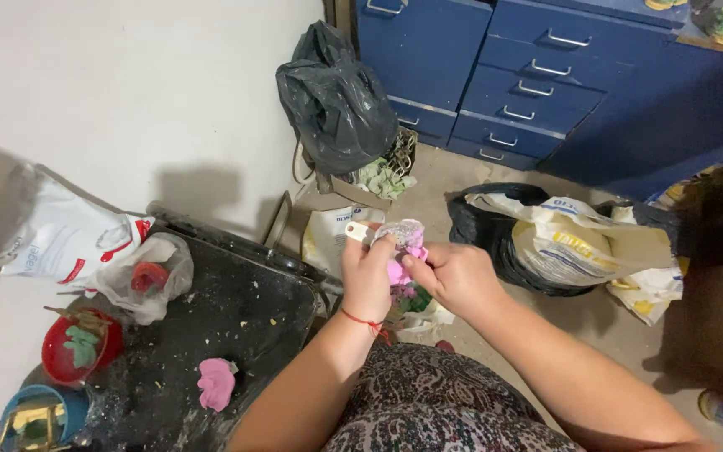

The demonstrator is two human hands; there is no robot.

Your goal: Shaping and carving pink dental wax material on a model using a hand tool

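Note:
My left hand (367, 276) and my right hand (453, 276) meet in front of me, both closed on a small pink flower-shaped mould (403, 251) with a pale, glittery top. A white flat tool (356, 232) sticks out between the left hand's fingers. A red thread circles my left wrist. A second pink piece (217, 383) lies on the black dusty tabletop (236, 318) to my left.
On the tabletop stand a red bowl (73, 351) with green pieces, a blue container (39, 414) and a clear bag with a red piece (148, 276). Black rubbish bags (336, 100), a white-yellow sack (587, 247) and blue drawers (529, 75) stand on the floor ahead.

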